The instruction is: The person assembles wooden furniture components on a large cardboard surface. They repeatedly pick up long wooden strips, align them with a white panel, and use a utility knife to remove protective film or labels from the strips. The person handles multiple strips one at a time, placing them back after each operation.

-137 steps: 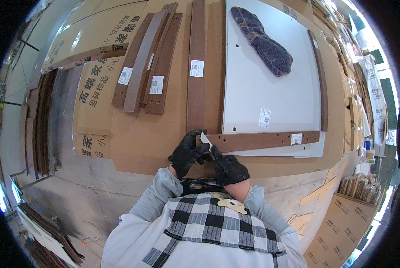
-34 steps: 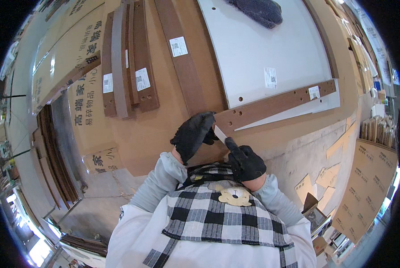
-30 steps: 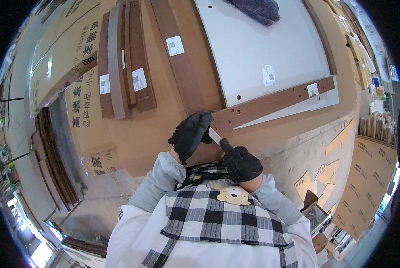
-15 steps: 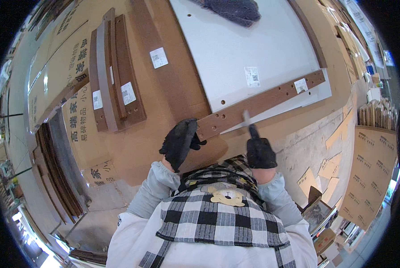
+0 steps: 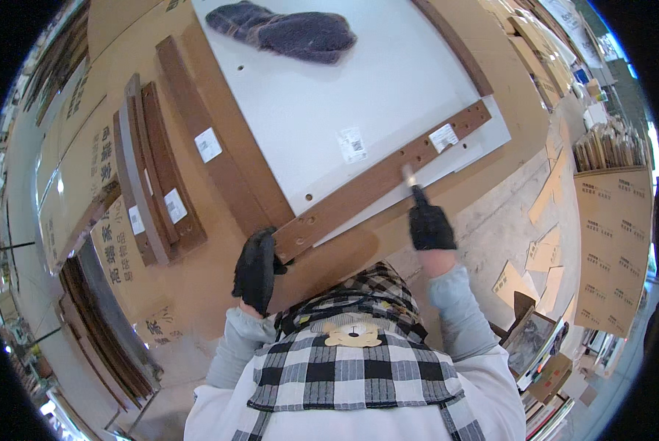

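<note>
A long brown wooden board with drilled holes and a white label lies at a slant across a white panel. My left hand, in a black glove, is closed around the near left end of this board. In my right hand, also gloved in black, is a small tool with a dark handle and a pale tip, blurred so its exact kind is unclear. Its tip is close to the board's lower edge; whether it touches, I cannot tell. A dark grey fuzzy cloth rests on the panel's far part.
More brown boards lie stacked at the left on cardboard, beside a single labelled board. Another brown strip edges the panel's right side. Cardboard scraps litter the floor at right, near a tall printed carton.
The view has shifted, so the panel and boards appear further left and lower. My left hand still holds the board's end; the tool remains in my right hand near the board.
</note>
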Motion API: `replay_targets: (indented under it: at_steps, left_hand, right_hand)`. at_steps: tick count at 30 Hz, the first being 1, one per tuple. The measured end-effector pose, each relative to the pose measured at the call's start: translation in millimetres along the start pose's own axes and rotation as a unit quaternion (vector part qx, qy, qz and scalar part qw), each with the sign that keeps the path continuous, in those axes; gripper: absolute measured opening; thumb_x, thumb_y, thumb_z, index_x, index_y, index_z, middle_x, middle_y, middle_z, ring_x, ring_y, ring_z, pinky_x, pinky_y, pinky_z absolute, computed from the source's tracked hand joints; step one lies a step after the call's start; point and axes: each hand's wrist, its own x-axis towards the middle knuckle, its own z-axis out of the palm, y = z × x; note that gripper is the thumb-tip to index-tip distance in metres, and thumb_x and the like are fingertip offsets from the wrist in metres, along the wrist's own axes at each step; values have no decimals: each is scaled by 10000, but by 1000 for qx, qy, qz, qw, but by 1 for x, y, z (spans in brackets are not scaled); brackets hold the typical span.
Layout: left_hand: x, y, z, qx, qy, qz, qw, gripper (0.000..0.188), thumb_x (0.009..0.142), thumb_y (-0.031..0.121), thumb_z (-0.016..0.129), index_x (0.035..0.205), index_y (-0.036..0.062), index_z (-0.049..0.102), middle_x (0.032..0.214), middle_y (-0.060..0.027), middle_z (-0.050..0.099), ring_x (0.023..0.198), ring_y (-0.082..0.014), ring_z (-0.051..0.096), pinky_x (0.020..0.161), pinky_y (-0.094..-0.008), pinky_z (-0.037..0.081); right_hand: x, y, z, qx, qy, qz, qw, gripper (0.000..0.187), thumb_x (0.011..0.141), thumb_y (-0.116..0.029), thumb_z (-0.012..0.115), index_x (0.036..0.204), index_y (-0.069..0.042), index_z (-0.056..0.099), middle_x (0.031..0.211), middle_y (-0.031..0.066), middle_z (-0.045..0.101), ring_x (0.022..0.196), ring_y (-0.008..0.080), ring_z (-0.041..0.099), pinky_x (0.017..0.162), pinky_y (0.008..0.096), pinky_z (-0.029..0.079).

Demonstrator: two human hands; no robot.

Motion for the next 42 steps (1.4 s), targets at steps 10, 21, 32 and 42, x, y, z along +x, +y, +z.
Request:
replay_targets:
  at_steps: [10,21,32,42]
  left_hand:
    - [2,37,31,458,95,336,817,762,678,419,770,1291,64,491,1340,-205,453,1239,-380,427,1007,-489,353]
    - [15,39,62,507,65,305,804,745,659,401,766,1262,46,511,1233,-193,551,1132,-353,533,937,-435,427]
    - [14,29,46,534,57,362,762,768,611,407,797,1213,9,533,951,-155,628,878,-333,609,765,-422,482]
    - [26,37,2,461,-74,384,796,581,707,441,727,1130,60,613,949,-161,638,870,-339,615,726,-411,506]
  right_hand:
    - [37,71,-42,-148,71,72,984,332,836,-140,589,1155,-49,593,809,119,601,741,263,569,653,365,486]
    - [99,178,-70,-113,-45,162,979,423,872,-236,457,1284,-161,520,891,225,622,821,357,585,716,469,480]
    - [111,244,-78,49,101,327,938,461,856,-257,622,1305,-236,518,891,104,636,662,204,608,592,325,477]
    - [130,194,-90,328,123,397,849,351,809,-269,716,1116,-121,633,858,10,647,589,87,574,436,234,373]
